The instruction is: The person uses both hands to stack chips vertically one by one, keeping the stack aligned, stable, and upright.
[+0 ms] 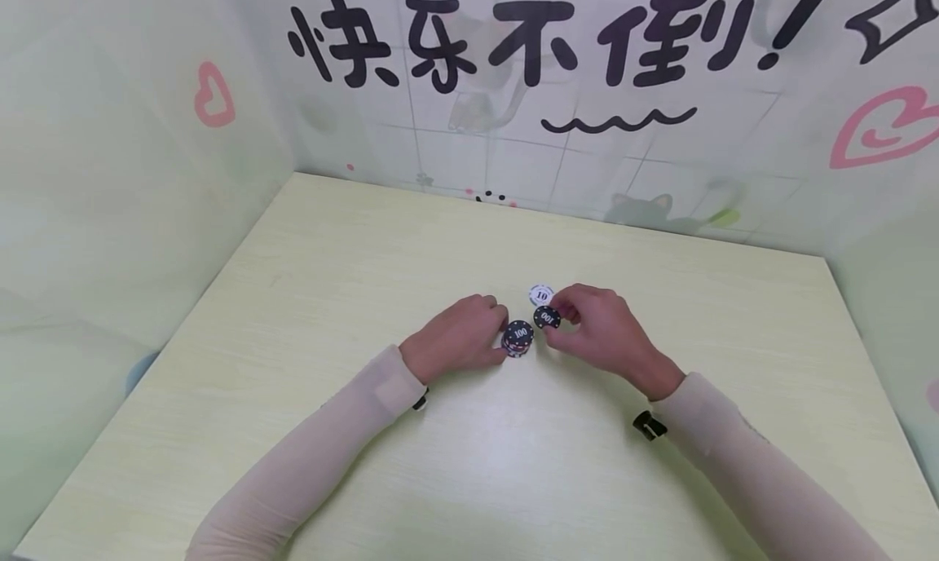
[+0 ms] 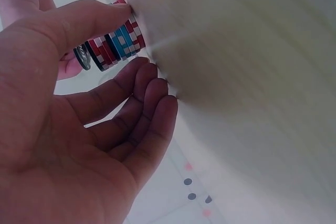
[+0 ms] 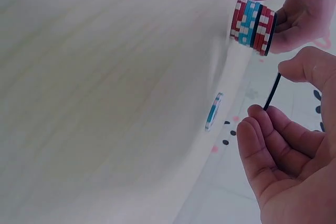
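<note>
A short stack of poker chips (image 1: 518, 333) stands on the table with a black "100" chip on top. My left hand (image 1: 456, 338) holds the stack from the side, thumb and fingers around it. Red, blue and black edges show in layers on the stack (image 3: 252, 24) in the right wrist view. Just right of the stack, my right hand (image 1: 607, 329) pinches a black "100" poker chip (image 1: 547, 317) between thumb and fingertips. Edge-on in the right wrist view, that black chip (image 3: 272, 92) is raised off the table. Behind it lies a white "10" chip (image 1: 541, 293), partly covered in the head view.
The pale wooden table (image 1: 352, 251) is bordered by a printed cloth backdrop (image 1: 499, 149) at the back and sides. Small black wrist devices (image 1: 649, 425) sit under both sleeves. A blue rounded object (image 1: 139, 371) shows past the table's left edge.
</note>
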`<state>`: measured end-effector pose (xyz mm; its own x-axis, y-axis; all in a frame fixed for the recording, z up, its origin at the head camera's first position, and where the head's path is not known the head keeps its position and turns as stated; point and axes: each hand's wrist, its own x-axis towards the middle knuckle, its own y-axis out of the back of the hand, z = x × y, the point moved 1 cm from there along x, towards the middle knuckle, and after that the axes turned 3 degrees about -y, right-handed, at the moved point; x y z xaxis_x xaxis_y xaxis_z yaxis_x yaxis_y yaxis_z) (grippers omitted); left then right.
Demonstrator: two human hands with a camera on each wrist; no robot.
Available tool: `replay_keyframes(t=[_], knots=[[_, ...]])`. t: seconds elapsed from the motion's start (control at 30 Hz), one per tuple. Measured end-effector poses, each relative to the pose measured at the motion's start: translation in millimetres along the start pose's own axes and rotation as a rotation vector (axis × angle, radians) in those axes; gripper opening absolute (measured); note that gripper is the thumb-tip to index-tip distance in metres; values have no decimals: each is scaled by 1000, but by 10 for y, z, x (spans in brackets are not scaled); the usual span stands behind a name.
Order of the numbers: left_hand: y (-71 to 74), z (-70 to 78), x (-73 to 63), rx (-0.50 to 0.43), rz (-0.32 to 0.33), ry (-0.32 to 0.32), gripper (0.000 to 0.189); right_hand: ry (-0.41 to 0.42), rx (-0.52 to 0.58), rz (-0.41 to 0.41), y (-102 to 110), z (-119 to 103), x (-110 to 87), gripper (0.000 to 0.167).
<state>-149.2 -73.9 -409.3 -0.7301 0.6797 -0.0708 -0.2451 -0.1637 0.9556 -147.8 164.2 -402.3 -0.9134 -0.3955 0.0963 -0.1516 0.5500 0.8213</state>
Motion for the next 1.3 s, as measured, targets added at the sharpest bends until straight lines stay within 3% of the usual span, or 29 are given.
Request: replay_keyframes(t=[0.57,1.3], knots=[[4,5,3,1,2,-10,30,156,-18,-41,-140,-218,18,29],[-11,-14,6,6,20,-26,27,157,-72,-58,-199,-237,45,30]])
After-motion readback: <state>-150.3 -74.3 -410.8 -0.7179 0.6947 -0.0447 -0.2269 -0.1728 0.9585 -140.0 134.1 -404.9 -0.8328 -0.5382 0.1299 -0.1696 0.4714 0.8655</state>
